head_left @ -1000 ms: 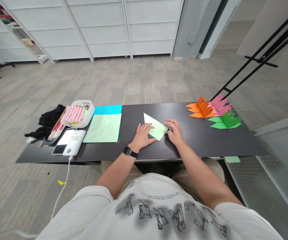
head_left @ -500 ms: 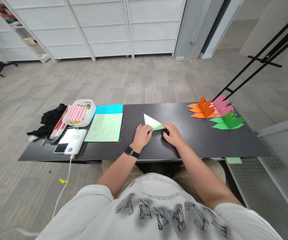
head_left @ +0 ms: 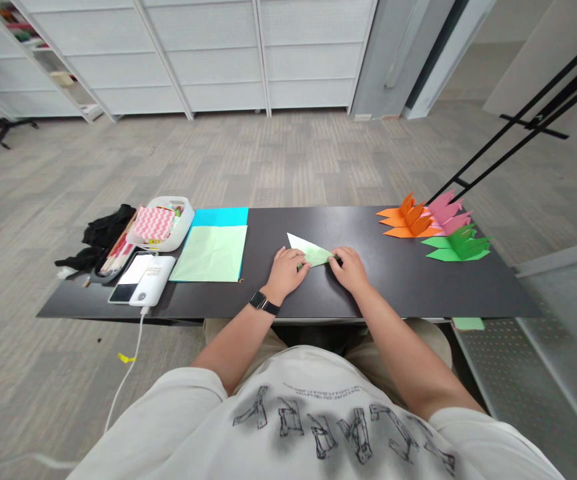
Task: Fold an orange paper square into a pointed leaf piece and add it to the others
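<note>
Lying on the dark tabletop [head_left: 403,293], close to the middle of its length, the folded light-green paper [head_left: 317,255] is under both hands in my feed. One pale corner points toward the far edge. Left hand [head_left: 286,273]: fingers bent over the paper's left part, thumb close to the forefinger. Right hand [head_left: 349,269]: fingers curled, thumb and forefinger set narrow at the paper's right tip. From this height I cannot tell whether either hand pinches the paper or only presses it.

Surface, left section: a light-green sheet [head_left: 209,255] overlaps a blue sheet [head_left: 221,217]. Beside them I note a white basket [head_left: 187,223] containing a pink-and-white zigzag item [head_left: 153,225]. Nearer the front edge, a white device [head_left: 153,283] lies against a phone [head_left: 129,279]; a white cable [head_left: 131,373] runs from the device down past the edge.

Surface, right section: an orange folded piece [head_left: 408,219], a pink folded piece [head_left: 451,215] and a green folded piece [head_left: 461,247] stand grouped.

Room: grey patterned flooring [head_left: 288,157] extends beyond the table. White cabinets [head_left: 218,57] line the far side, next to a grey pillar [head_left: 383,63]. A black frame [head_left: 492,141] slants at upper right.
</note>
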{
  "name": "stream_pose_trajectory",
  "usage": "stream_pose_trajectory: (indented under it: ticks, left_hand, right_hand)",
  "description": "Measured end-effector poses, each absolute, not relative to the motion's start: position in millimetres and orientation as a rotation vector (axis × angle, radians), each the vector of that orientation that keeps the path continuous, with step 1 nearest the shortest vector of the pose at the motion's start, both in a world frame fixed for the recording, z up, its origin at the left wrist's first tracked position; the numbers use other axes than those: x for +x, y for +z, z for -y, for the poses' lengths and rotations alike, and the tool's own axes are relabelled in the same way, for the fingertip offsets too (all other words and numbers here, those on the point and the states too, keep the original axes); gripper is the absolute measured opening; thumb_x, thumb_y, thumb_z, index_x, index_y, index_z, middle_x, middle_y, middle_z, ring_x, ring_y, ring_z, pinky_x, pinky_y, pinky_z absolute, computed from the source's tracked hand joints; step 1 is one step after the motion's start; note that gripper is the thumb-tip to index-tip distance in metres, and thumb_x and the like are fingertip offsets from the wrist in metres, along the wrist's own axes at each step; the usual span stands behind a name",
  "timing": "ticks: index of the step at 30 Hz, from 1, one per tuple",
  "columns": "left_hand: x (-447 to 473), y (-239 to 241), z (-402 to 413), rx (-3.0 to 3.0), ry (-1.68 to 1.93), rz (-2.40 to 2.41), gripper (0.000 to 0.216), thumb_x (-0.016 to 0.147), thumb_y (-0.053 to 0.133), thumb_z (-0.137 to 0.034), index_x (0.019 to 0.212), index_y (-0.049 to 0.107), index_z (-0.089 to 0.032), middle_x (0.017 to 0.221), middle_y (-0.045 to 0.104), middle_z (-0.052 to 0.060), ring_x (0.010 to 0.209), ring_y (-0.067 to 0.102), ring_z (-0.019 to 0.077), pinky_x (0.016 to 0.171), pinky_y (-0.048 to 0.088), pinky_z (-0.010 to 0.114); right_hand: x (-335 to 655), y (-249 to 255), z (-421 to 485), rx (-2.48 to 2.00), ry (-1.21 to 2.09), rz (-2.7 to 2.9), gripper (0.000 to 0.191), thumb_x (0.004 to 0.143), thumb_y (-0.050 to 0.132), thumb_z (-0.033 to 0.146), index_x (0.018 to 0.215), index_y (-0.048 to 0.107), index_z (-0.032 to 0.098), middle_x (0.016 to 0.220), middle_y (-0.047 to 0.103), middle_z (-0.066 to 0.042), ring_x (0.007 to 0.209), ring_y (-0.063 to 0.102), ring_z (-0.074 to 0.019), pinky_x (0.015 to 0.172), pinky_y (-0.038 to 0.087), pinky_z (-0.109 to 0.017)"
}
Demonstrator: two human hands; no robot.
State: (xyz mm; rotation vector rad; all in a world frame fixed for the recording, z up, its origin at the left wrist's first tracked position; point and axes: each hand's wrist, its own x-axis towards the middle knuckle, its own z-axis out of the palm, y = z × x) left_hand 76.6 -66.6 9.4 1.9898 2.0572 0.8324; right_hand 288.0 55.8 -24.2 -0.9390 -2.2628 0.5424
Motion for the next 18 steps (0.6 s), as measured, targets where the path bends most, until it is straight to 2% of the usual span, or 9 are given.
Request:
stream_pose_trajectory:
  ticks: [2, 6, 9, 12, 15, 18]
  left_hand:
    - [76.3, 8.8, 66.4, 1.991, 0.820, -2.047, 0.021, 0.106, 0.062, -0.034, 0.097, 0.080, -0.028, 0.120, 0.077, 0.003, 0.117, 0.067, 0.0233, 0.129, 0.035, 0.050]
    - [76.5, 6.3, 66.6, 1.987, 0.787, -2.056, 0.025, 0.108, 0.060, -0.039, 0.098, 0.079, -0.027, 0.117, 0.078, 0.004, 0.112, 0.067, 0.0246, 0.113, 0.046, 0.047]
    - [78.0, 7.1, 67.3, 1.998, 0.758, -2.076, 0.026, 0.108, 0.060, -0.041, 0.097, 0.079, -0.026, 0.114, 0.078, 0.005, 0.107, 0.066, 0.0248, 0.106, 0.047, 0.046]
    - [79.9, 10.3, 67.9, 2.006, 0.745, -2.095, 0.024, 0.107, 0.063, -0.039, 0.095, 0.078, -0.025, 0.113, 0.078, 0.004, 0.106, 0.066, 0.0249, 0.103, 0.047, 0.045]
    - [80.7, 12.8, 68.2, 2.005, 0.726, -2.107, 0.024, 0.107, 0.063, -0.039, 0.094, 0.077, -0.026, 0.113, 0.078, 0.005, 0.106, 0.066, 0.0253, 0.102, 0.047, 0.045]
    - [80.8, 12.9, 68.1, 2.006, 0.706, -2.110, 0.023, 0.107, 0.063, -0.039, 0.094, 0.077, -0.026, 0.114, 0.077, 0.005, 0.107, 0.065, 0.0259, 0.101, 0.047, 0.046]
  right_hand:
    - [288.0, -25.0, -56.3, -0.946, 0.539, 2.253, 0.015, 0.100, 0.057, 0.031, 0.095, 0.070, 0.027, 0.095, 0.073, -0.007, 0.096, 0.065, -0.0290, 0.093, 0.052, -0.045]
    - [287.6, -26.8, -57.2, -0.977, 0.522, 2.225, 0.014, 0.100, 0.056, 0.032, 0.095, 0.069, 0.027, 0.096, 0.073, -0.008, 0.096, 0.065, -0.0298, 0.092, 0.053, -0.046]
    - [286.8, -28.0, -57.3, -0.992, 0.514, 2.191, 0.013, 0.099, 0.057, 0.030, 0.101, 0.070, 0.026, 0.101, 0.072, -0.010, 0.099, 0.065, -0.0309, 0.094, 0.054, -0.047]
    - [286.0, -29.1, -57.1, -0.993, 0.507, 2.172, 0.016, 0.096, 0.060, 0.027, 0.108, 0.070, 0.026, 0.107, 0.071, -0.011, 0.104, 0.065, -0.0319, 0.098, 0.054, -0.049]
    - [286.0, -29.6, -56.5, -0.984, 0.493, 2.158, 0.027, 0.093, 0.063, 0.024, 0.119, 0.068, 0.025, 0.116, 0.069, -0.013, 0.111, 0.064, -0.0332, 0.102, 0.054, -0.051]
    - [286.7, -28.6, -54.9, -0.972, 0.463, 2.149, 0.030, 0.090, 0.065, 0.021, 0.120, 0.067, 0.025, 0.119, 0.067, -0.014, 0.116, 0.062, -0.0346, 0.105, 0.053, -0.054]
